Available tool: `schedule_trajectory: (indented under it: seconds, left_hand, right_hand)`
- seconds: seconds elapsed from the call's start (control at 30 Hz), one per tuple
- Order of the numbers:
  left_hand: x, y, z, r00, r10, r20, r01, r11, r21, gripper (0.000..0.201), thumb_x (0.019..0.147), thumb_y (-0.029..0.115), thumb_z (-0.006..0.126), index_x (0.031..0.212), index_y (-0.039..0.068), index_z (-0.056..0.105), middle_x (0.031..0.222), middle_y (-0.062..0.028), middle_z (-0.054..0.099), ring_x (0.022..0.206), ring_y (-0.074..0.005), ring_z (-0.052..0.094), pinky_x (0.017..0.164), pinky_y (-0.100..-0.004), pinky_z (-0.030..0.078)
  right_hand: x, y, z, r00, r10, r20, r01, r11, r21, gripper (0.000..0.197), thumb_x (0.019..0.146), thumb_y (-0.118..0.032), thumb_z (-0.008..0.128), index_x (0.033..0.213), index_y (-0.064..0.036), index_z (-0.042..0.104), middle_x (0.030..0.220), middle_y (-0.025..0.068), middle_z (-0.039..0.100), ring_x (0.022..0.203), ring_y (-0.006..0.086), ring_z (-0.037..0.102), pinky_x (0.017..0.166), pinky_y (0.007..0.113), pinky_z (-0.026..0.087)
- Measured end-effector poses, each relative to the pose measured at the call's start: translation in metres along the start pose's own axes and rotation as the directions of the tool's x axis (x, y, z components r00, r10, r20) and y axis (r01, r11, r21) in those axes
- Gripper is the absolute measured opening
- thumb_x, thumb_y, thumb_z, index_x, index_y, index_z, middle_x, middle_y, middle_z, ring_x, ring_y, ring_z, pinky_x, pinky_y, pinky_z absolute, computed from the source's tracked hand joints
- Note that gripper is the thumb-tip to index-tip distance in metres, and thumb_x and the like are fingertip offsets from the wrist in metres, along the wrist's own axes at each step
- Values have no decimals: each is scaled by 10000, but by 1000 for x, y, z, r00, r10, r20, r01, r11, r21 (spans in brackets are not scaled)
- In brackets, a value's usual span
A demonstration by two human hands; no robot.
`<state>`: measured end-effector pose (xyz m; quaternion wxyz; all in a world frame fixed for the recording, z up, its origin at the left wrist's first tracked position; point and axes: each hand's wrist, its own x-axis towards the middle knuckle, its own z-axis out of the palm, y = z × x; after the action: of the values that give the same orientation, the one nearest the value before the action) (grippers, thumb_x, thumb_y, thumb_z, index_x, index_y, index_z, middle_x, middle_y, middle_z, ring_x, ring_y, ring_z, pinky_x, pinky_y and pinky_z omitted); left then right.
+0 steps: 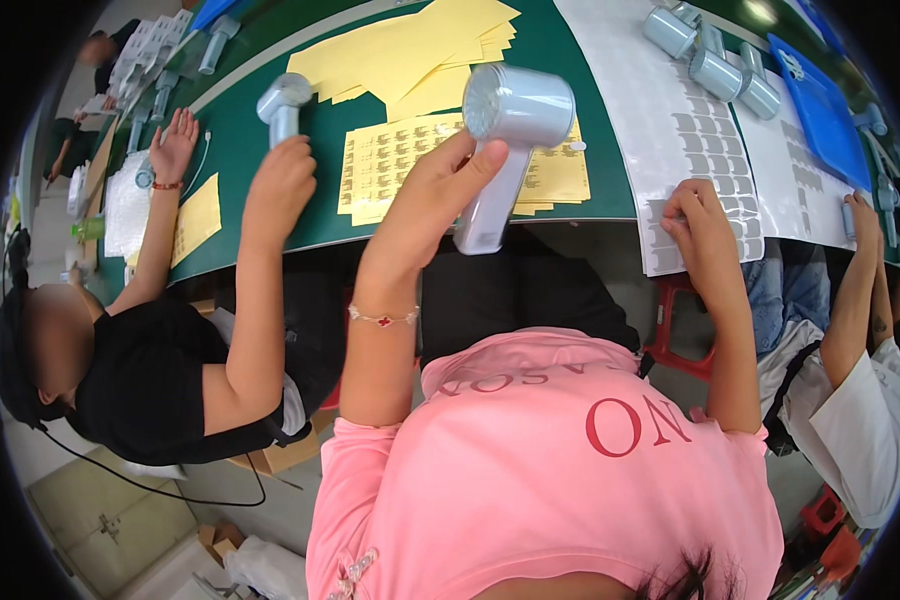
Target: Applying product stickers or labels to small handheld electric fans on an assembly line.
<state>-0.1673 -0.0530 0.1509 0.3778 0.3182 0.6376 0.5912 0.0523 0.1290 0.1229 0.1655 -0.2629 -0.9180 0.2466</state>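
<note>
My left hand [418, 200] is closed round a pale blue handheld fan [518, 105], shaped like a small hair dryer, raised above the table's near edge. Its round head is up, the grille faces left, and the handle slants down. To the right, my right hand [703, 225] has curled fingers pinched together over a white sheet of grey stickers [710, 150]. Whatever may be between those fingertips is too small to make out. Behind the fan lie yellow label sheets [400, 160] with rows of small printed labels.
Several more fans [715, 75] lie at the far right beside a blue tray [820, 110]. Plain yellow sheets [400, 50] spread across the green table [240, 190]. At left, a co-worker in black holds another fan [284, 105]; a co-worker in white [855, 420] sits at right.
</note>
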Motion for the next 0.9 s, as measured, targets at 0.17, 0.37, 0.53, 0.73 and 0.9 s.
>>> schedule_trajectory:
  seconds: [0.17,0.37,0.53,0.73,0.9]
  left_hand:
    - [-1,-17,-11,959,97,-265,18,915,402,365,906,312,486,1039,-26,527,922,-209,608,808,-290,604,700,-346,460]
    - [-5,-7,-15,912,149,-382,122,790,600,368,933,300,424,1100,-15,513,924,-234,592,847,-357,579,724,-365,458]
    - [-4,-9,-6,892,160,-422,16,924,383,708,712,368,732,1104,-133,421,1034,-190,535,844,-214,573,744,-275,460]
    - [0,-11,7,984,3,-177,-102,827,-553,385,891,290,543,1045,-57,475,888,-174,577,870,-245,598,739,-390,529]
    - [-2,-11,18,999,19,-45,-49,442,-896,567,916,501,350,1076,-27,480,898,-120,556,892,-248,570,870,-426,473]
  right_hand:
    - [-11,7,13,994,-41,-106,37,998,-41,271,719,29,617,981,-15,563,1029,106,514,851,271,526,757,320,444]
    - [-8,5,12,959,-188,-212,164,978,-127,226,702,36,631,916,3,563,999,116,534,859,297,530,735,355,440]
    - [-6,-7,4,992,-66,-111,69,997,21,175,688,67,609,817,2,511,892,119,525,864,305,526,746,359,431]
    - [-28,-9,2,948,-112,-297,124,992,21,273,719,80,629,959,-5,529,791,89,570,686,191,552,682,252,441]
    - [-27,-69,-4,982,182,-50,-62,558,827,277,734,70,661,988,39,556,837,63,593,705,76,539,590,174,437]
